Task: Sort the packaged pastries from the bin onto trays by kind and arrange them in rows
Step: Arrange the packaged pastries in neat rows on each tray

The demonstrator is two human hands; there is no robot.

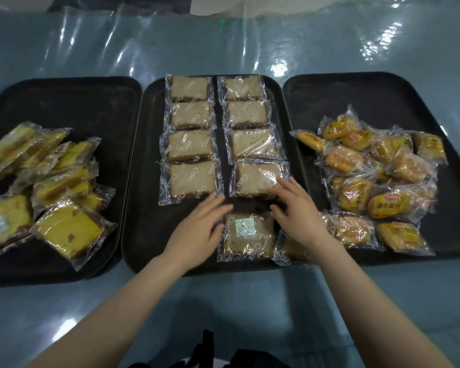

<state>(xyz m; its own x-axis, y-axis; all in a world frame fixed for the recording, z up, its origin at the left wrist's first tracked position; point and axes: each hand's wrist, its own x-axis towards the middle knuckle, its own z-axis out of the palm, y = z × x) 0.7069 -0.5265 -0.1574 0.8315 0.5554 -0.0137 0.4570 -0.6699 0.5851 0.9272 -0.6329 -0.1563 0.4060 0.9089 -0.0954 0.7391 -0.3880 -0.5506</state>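
Three black trays stand side by side. The middle tray (136, 235) carries brown cake slices in clear wrappers, laid in two rows (191, 144). One more wrapped brown slice (248, 237) lies at the tray's near edge, with another (290, 249) partly hidden under my right wrist. My left hand (199, 229) hovers with straight fingers just left of that near slice. My right hand (295, 211) is spread above it, its fingertips touching the nearest slice of the right row (255, 179). Neither hand grips anything.
The left tray (64, 102) holds a loose pile of wrapped yellow cake slices (51, 187). The right tray (369, 94) holds a heap of small yellow-wrapped buns (377, 181). All trays sit on a table under shiny blue-green plastic sheet (223, 43). No bin is in view.
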